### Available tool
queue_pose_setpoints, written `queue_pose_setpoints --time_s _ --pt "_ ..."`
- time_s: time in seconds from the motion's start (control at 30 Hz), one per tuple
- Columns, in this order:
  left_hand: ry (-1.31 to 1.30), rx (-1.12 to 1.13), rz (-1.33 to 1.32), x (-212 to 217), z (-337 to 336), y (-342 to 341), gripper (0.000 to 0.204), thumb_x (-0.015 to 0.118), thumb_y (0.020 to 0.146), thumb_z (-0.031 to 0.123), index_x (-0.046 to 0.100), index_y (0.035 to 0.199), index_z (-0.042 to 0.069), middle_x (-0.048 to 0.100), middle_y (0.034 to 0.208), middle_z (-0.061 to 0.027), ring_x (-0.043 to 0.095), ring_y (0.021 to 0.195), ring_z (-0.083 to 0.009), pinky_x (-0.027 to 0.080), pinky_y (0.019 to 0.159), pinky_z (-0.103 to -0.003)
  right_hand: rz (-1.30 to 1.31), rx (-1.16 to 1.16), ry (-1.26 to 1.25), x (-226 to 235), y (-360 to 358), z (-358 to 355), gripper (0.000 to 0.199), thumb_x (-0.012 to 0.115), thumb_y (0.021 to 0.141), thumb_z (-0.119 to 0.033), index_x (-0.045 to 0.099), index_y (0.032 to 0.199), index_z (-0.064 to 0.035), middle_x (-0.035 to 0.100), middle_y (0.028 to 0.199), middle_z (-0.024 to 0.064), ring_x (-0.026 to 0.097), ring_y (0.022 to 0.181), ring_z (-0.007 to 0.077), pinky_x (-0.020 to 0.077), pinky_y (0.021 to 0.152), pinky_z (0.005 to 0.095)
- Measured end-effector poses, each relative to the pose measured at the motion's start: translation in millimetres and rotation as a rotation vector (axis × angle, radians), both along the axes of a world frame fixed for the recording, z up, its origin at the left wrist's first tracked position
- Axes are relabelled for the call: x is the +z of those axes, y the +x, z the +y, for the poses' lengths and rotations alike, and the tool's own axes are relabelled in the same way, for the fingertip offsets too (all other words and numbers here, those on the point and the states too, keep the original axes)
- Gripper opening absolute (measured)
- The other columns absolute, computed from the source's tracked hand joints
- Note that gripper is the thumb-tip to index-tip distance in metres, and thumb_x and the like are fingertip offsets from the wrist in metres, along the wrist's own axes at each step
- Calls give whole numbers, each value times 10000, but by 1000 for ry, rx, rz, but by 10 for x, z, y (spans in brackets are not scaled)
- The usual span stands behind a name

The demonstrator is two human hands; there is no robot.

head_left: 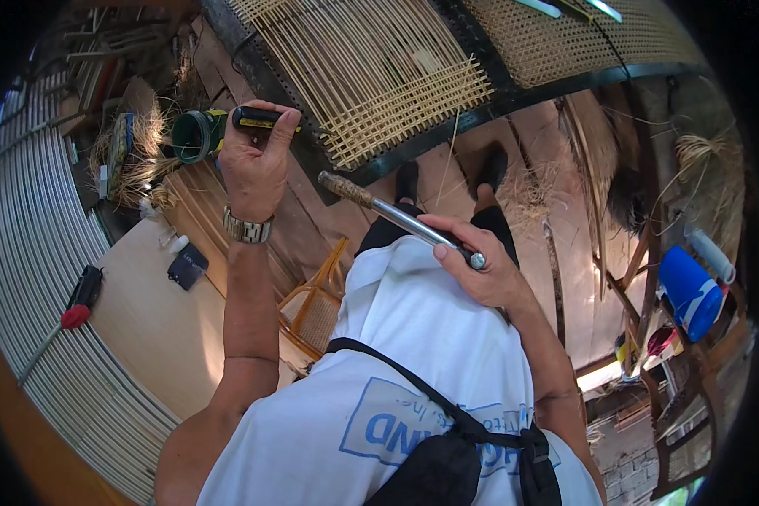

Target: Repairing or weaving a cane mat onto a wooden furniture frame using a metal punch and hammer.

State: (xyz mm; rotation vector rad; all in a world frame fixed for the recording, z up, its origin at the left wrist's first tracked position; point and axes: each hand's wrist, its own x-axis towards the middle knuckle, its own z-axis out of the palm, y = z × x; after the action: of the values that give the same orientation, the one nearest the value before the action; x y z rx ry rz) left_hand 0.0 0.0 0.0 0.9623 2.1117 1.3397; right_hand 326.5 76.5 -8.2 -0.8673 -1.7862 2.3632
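Note:
My left hand (257, 160) is closed round a short tool with a black and yellow handle (257, 119), near the left edge of a dark frame (329, 181). Its working tip is hard to make out. Over my lap, my right hand (485, 270) grips a metal-shafted tool (405, 221) by its dark, silver-capped end. The tool's worn brown end points up and left toward the frame. Pale cane strands (354, 67) stretch across this frame, with a band of crosswise weaving (413, 114) along its near side. A loose strand (454, 139) hangs off the near edge.
Beside my left hand lies a green container (191, 137). A board (143, 278) with a small dark box (188, 266) is at left, near ribbed sheeting (59, 337). A small cane chair (316, 295) stands below. At right are a blue jug (690, 291) and wooden frame pieces (683, 413).

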Motion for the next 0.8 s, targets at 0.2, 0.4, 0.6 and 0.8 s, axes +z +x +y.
queue_pose_setpoints --time_s 0.2,0.4,0.6,0.8 --pt "-33 4 107 42 104 -23 227 804 943 186 660 1061 56 738 916 -4 650 791 -65 526 711 -221 35 -59 -15 -153 -163 4 425 627 1004 -151 599 1404 -11 656 962 55 571 841 109 476 775 266" --pt "-120 -28 171 128 216 48 250 816 930 197 661 1063 52 746 898 -20 665 782 -68 535 688 -229 86 15 51 -155 -242 186 406 625 1005 -164 608 1377 -1 653 974 64 577 845 131 484 790 285" --pt "-130 18 216 138 214 56 268 823 924 205 654 1060 48 757 907 -35 678 778 -78 545 688 -236 91 -47 72 -192 -262 137 398 617 1008 -162 610 1371 1 668 1009 71 592 873 139 494 811 291" --pt "-191 22 271 122 245 144 263 810 936 216 651 1054 42 745 876 -33 675 743 -79 536 646 -236 86 -14 76 -188 -244 139 390 616 1010 -154 608 1369 1 676 1021 79 600 872 145 501 819 289"
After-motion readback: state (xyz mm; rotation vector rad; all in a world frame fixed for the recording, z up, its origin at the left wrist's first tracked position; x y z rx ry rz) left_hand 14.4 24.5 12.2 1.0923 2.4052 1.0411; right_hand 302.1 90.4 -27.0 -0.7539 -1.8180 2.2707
